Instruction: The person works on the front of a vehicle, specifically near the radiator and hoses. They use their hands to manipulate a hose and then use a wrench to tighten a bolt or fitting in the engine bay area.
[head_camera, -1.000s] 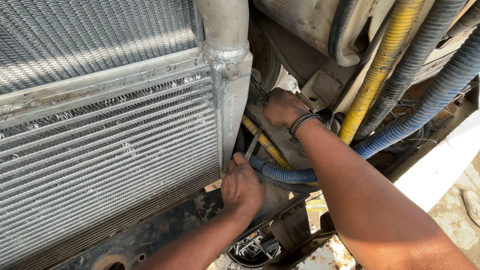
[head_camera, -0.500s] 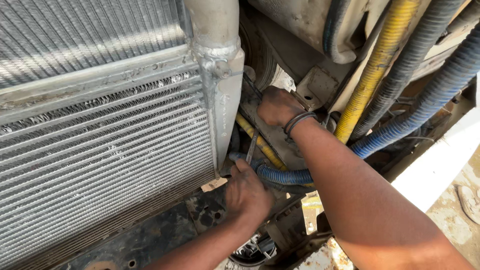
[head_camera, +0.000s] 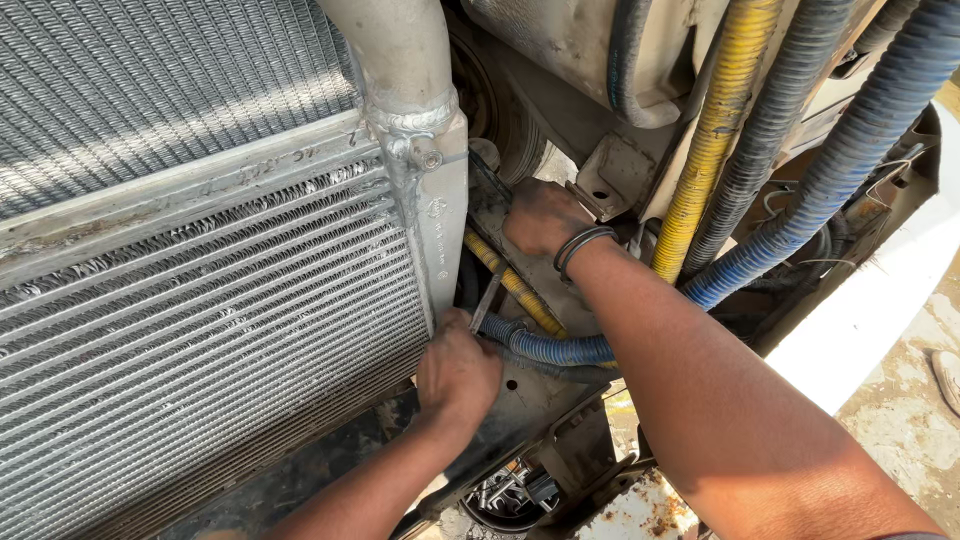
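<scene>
Engine bay, finned radiator (head_camera: 200, 300) left. Hoses: two blue, two yellow. Your left hand (head_camera: 458, 372) fingers grasp wrench (head_camera: 487, 298); right hand (head_camera: 545, 218) fingers: cannot tell.

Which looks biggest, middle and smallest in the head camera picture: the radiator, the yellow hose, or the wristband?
1. Radiator, filling the picture's left half.
2. Yellow hose.
3. Wristband on the right hand, plainly smallest.

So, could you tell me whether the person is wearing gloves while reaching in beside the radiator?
No, the left hand and right hand are bare; only dark bands circle the right wrist.
</scene>
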